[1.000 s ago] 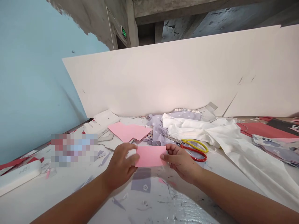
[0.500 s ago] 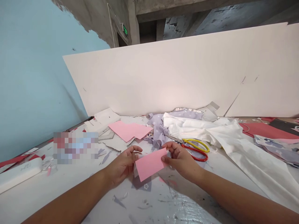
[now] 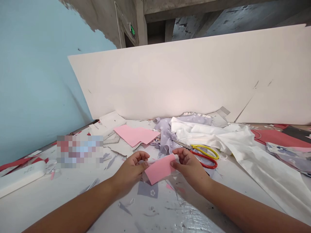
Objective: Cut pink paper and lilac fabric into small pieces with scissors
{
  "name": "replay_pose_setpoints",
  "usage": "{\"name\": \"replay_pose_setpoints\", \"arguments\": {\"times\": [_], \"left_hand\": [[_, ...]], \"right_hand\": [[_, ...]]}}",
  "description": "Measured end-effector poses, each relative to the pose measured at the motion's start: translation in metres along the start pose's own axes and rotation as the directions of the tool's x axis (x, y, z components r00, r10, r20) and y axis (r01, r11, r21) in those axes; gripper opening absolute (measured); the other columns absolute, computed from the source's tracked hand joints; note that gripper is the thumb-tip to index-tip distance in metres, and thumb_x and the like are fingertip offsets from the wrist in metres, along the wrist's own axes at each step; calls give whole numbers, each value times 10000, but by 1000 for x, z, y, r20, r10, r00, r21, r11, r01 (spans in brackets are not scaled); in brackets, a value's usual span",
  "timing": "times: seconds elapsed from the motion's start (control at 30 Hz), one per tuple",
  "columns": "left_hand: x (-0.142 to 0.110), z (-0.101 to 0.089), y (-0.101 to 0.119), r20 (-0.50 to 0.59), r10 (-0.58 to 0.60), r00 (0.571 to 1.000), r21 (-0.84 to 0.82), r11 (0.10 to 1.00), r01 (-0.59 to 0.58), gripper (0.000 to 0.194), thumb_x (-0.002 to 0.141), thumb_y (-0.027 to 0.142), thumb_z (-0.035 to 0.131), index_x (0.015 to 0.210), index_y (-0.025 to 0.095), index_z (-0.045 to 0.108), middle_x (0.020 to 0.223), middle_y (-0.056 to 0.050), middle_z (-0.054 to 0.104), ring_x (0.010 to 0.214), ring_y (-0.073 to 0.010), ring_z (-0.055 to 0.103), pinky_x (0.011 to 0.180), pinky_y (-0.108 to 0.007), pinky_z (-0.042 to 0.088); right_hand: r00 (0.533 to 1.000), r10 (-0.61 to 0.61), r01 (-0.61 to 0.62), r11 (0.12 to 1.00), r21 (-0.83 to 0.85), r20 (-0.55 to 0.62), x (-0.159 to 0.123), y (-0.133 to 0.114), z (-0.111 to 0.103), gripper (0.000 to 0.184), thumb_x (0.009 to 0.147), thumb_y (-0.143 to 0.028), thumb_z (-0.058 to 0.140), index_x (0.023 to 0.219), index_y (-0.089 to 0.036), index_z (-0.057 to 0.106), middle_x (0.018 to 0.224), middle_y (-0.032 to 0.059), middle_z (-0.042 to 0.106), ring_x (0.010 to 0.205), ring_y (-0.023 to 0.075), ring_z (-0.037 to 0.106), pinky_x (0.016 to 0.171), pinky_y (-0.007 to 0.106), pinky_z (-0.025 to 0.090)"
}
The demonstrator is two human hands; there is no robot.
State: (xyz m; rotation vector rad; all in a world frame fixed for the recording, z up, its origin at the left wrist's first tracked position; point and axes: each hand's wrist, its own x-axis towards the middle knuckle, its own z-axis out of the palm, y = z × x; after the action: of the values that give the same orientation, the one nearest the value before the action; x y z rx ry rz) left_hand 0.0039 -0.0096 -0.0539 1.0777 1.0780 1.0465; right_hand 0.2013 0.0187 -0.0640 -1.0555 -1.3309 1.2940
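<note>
A small pink rectangle of paper (image 3: 159,170) is held tilted above the table between my two hands. Behind it shows the edge of a thin whitish piece (image 3: 144,177). My left hand (image 3: 133,167) is closed at the paper's upper left corner, thumb against the edge. At the upper right, my right hand (image 3: 188,165) pinches paper and whitish piece together, thumb in front and fingers behind. Beneath lies a grey-lilac fabric scrap (image 3: 147,191) with a white flower. Scissors (image 3: 200,153) with one yellow and one red handle rest just beyond my right hand.
Beyond my hands lie a larger pink sheet (image 3: 136,134), lilac flowered cloth (image 3: 166,134) and a long white cloth (image 3: 243,152). Red sheets (image 3: 272,139) are at the right. A white board (image 3: 170,81) stands along the back. A white device (image 3: 23,178) sits at the left.
The pink paper has tipped and looks shallower, with its top edge beginning to curl between my fingers. Both hands have shifted slightly right in view; more of the flowered scrap shows.
</note>
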Motion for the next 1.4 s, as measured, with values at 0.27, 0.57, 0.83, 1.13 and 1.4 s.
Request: {"name": "replay_pose_setpoints", "arguments": {"times": [0.27,0.57,0.83,1.13,1.4], "left_hand": [[3,-2,-8,-43,57,997,0,998,-57,567,560,301,717,1017,290,381,940,4,413,642,-109,534,456,-218,425],[7,-2,-9,-177,172,969,109,982,-155,489,586,292,691,980,238,407,796,23,467,626,-106,499,480,-220,430],[12,-5,-11,-181,229,956,138,969,-205,420,585,271,690,920,214,444,694,40,456,612,-90,459,514,-199,422],[6,0,-13,-32,131,991,30,991,-130,585,584,257,699,1064,279,366,808,14,490,648,-133,533,518,-266,458],[12,-5,-14,-138,166,976,99,983,-153,518,603,287,687,1023,234,389,687,28,518,579,-110,514,493,-222,415]], "right_hand": [[992,120,-116,982,147,-24,-1,3,3,369,575,-185,668,887,-206,473,752,-23,535,669,125,528,585,246,430],[979,166,-193,936,293,115,-3,1,4,411,588,-213,686,946,-194,486,840,20,617,713,169,600,655,304,469],[994,95,-103,984,145,63,0,4,0,255,598,-212,671,793,-170,513,629,-19,596,552,123,556,494,227,418],[994,94,-101,977,189,47,1,1,1,321,589,-184,673,844,-179,479,643,-43,582,541,91,540,494,199,404],[998,67,-69,988,137,17,2,6,2,427,534,-120,680,892,-193,459,632,-62,564,500,83,509,477,207,405]]}}
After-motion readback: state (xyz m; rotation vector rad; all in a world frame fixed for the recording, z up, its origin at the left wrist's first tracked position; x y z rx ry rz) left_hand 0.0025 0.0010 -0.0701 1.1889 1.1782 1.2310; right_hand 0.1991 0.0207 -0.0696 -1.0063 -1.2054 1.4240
